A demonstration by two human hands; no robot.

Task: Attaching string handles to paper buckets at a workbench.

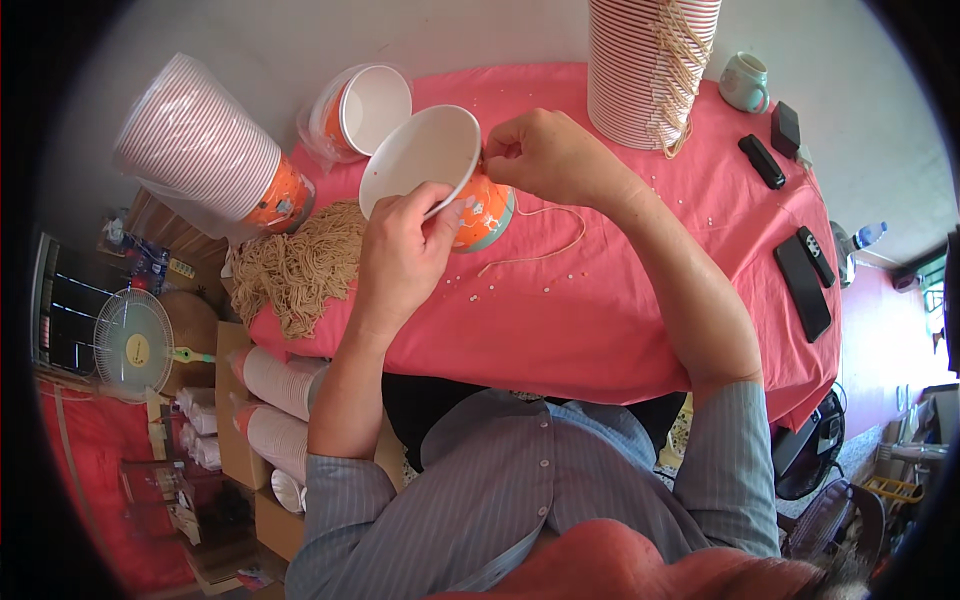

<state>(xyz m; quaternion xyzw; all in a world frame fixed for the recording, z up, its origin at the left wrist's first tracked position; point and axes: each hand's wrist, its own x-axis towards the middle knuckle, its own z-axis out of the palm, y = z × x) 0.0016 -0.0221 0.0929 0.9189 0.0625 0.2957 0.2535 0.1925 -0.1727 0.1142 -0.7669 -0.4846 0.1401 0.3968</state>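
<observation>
An orange paper bucket (484, 212) with a white inside and rim leans tilted over the pink cloth, its mouth toward the upper left. My left hand (405, 240) grips its near rim, thumb outside and fingers over the edge. At the bucket's right side, just below the rim, my right hand (548, 158) is closed in a pinch; whatever lies between its fingertips is hidden. A thin beige cord (583, 232) comes out beside the bucket below my right hand and curves loosely over the cloth.
Left of the bucket lies a heap of beige cords (300, 262). Bucket stacks stand at the left (205, 140) and the back (640, 75), the latter hung with cords. A wrapped bucket (375, 108), a mug (745, 82) and a phone (803, 290) rest on the pink-covered table (600, 340).
</observation>
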